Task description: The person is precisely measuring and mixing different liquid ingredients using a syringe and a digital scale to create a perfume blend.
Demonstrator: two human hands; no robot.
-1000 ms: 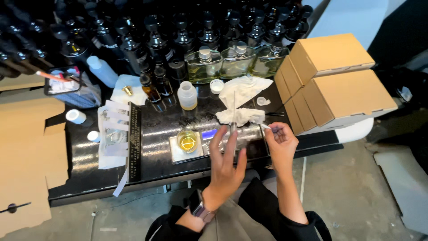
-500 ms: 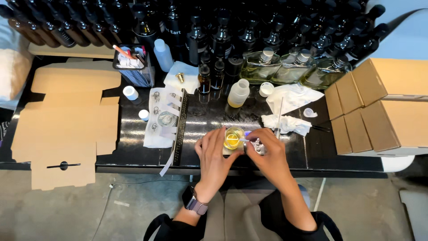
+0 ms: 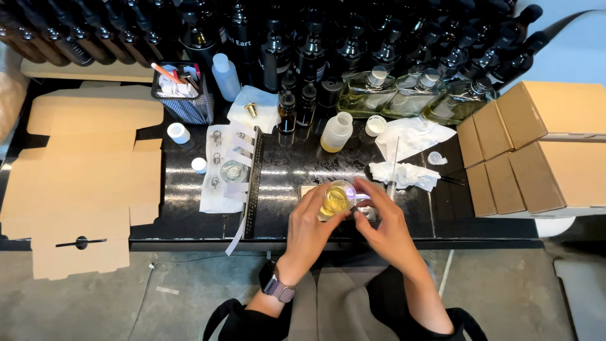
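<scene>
My left hand [image 3: 310, 228] grips a small clear glass beaker of yellow liquid [image 3: 336, 199] just above a small silver scale [image 3: 309, 189] near the front edge of the black table [image 3: 189, 215]. My right hand [image 3: 384, 222] is at the beaker's right side with its fingertips pinched at the rim; whatever it pinches is too small to make out. A watch sits on my left wrist.
Rows of dark bottles [image 3: 303, 38] line the back, with clear flasks of yellowish liquid [image 3: 404, 95]. A white plastic bottle [image 3: 336, 131], crumpled tissues [image 3: 404, 173], a black ruler [image 3: 254, 183], flat cardboard [image 3: 82, 177] at left and closed boxes [image 3: 543, 145] at right.
Both hands have drawn together around the beaker on the scale; a second ago the right hand was off to the right by the tissues. The camera has shifted left.
</scene>
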